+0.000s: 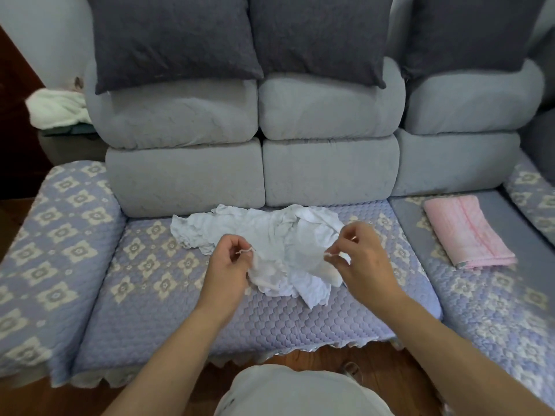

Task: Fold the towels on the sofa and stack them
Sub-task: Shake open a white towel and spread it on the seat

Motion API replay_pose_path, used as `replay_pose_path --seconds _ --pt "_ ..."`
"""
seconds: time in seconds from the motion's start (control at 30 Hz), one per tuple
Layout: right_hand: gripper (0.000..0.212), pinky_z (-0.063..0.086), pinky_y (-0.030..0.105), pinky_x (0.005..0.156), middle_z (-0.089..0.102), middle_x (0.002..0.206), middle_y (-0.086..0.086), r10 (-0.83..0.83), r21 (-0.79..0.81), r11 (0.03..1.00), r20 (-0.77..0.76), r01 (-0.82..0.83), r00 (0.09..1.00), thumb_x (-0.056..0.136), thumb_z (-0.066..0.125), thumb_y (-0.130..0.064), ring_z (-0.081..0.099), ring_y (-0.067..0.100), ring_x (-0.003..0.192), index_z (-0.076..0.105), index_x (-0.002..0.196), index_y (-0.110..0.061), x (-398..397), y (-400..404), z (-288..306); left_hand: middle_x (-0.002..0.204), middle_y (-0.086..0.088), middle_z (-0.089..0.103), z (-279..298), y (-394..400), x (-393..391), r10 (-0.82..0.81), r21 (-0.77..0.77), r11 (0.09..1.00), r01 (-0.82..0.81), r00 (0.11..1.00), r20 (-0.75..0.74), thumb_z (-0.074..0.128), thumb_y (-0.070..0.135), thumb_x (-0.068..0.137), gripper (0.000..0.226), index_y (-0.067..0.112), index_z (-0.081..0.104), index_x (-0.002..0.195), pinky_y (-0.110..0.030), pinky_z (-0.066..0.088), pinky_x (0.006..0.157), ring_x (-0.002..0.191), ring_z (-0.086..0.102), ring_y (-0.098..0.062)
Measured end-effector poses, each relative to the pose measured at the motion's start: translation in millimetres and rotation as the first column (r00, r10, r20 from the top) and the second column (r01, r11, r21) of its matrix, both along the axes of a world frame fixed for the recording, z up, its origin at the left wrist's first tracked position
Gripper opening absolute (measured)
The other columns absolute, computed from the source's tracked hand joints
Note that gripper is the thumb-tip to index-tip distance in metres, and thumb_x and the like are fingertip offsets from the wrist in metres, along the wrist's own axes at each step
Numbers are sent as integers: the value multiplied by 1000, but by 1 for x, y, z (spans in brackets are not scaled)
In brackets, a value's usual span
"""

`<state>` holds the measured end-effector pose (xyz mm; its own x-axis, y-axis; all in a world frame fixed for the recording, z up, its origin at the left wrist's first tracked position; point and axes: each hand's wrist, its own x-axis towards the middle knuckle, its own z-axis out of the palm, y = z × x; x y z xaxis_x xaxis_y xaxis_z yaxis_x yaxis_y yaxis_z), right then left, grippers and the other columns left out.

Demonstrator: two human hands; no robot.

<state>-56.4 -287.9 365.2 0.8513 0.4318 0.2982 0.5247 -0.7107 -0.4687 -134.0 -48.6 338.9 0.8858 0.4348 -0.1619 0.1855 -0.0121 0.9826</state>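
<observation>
A crumpled white towel (270,235) lies in a heap on the middle seat of the sofa (156,283). My left hand (229,261) pinches the towel's near edge on the left side. My right hand (360,259) pinches another part of that edge on the right. Both hands lift the near part of the cloth slightly off the seat. A folded pink towel (467,231) lies flat on the right seat, apart from the white one.
Three dark grey cushions (174,40) lean on the sofa back. A pale green cloth (55,108) sits on a side table beyond the left armrest. The sofa's front edge and wooden floor (315,358) are just before my knees.
</observation>
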Motion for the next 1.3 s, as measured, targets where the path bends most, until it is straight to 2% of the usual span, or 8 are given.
replay_pose_path --seconds 0.17,0.3,0.4,0.47,0.57,0.7,0.9,1.3 --pt "11 44 21 80 65 83 1 11 256 966 40 -21 999 89 71 -8 63 18 84 70 83 -17 46 -14 60 73 2 51 29 40 39 -26 148 989 26 1000 -4 46 -4 96 40 28 58 76 -30 28 57 62 37 -13" --pt "21 45 19 68 65 76 -12 -49 706 704 -53 73 997 96 64 -10 56 3 70 70 87 -28 61 2 134 74 0 52 117 68 80 337 -225 931 -288 915 224 44 -11 96 37 20 52 77 -29 40 56 61 49 -13" --pt "10 41 34 54 58 68 4 312 833 552 -190 -15 931 90 70 -30 44 27 58 78 91 -22 59 15 172 83 4 62 164 71 88 476 -269 879 -394 756 450 54 -1 98 26 23 54 88 -23 52 67 72 61 -10" --pt "11 44 28 56 66 74 1 428 670 725 -258 -159 866 87 71 -30 52 19 63 80 93 -27 60 21 175 86 5 65 155 62 92 381 -102 921 -376 818 430 60 6 96 23 28 56 92 -23 52 67 76 62 -10" --pt "33 48 21 75 74 88 0 86 7 996 55 -87 995 94 68 -20 66 14 81 67 127 -28 79 20 150 81 -2 62 118 48 89 270 -211 950 -232 947 172 61 2 96 19 18 59 86 -30 47 61 69 57 -18" --pt "30 48 16 73 69 74 -12 100 107 991 -188 -81 977 92 70 -17 63 -3 72 68 121 -27 62 21 124 81 -7 61 103 34 68 183 -350 928 -130 975 123 62 -2 94 16 12 58 87 -30 53 59 69 59 -19" --pt "12 51 26 77 74 89 10 593 570 781 -551 -253 587 93 64 1 65 14 85 70 92 -9 3 57 117 79 -13 66 113 -11 25 -44 -538 840 78 996 76 63 -5 91 14 7 58 92 -28 57 59 66 65 -19" --pt "26 46 16 78 57 97 -7 365 476 858 -296 -196 883 91 68 -5 62 11 91 69 83 -30 -12 79 79 99 -25 70 96 -36 -6 62 -737 674 49 991 123 57 2 95 14 -4 63 106 -34 60 81 86 70 -27"
